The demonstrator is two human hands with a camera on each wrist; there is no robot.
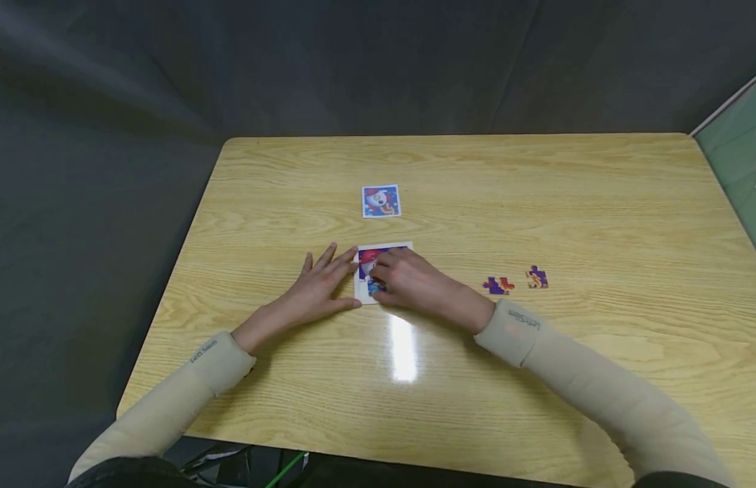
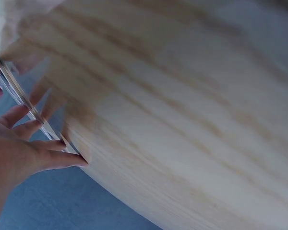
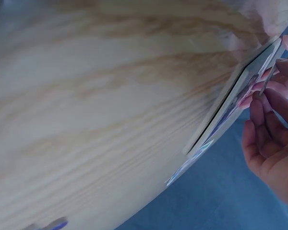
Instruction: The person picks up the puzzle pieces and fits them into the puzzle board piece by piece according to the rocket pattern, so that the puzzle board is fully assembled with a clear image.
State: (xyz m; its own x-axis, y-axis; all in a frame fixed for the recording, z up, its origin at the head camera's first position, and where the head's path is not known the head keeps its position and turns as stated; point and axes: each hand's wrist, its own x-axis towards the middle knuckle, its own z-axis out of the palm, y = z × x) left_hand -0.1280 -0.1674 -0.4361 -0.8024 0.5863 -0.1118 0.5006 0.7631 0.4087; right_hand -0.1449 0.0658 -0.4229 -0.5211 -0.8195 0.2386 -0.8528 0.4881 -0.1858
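Observation:
A white-bordered puzzle board (image 1: pixel 358 291) lies mid-table, partly filled with a purple, red and blue picture. My left hand (image 1: pixel 317 288) rests beside it with fingers spread, the fingertips touching its left border. Over the board, my right hand (image 1: pixel 411 281) covers much of the picture. From the right wrist view, this hand's thumb and fingertips pinch a thin puzzle piece (image 3: pixel 268 80), seen edge-on and tilted above the board. The piece's printed face is hidden there. In the left wrist view the board is seen only edge-on, past the left fingers (image 2: pixel 53 155).
A square picture card (image 1: pixel 381 201) lies beyond the board. To the right are loose puzzle pieces: a purple and red group (image 1: pixel 497 286) and a purple and orange one (image 1: pixel 537 277). The wood-grain table (image 1: pixel 292 407) has dark curtains behind and at left.

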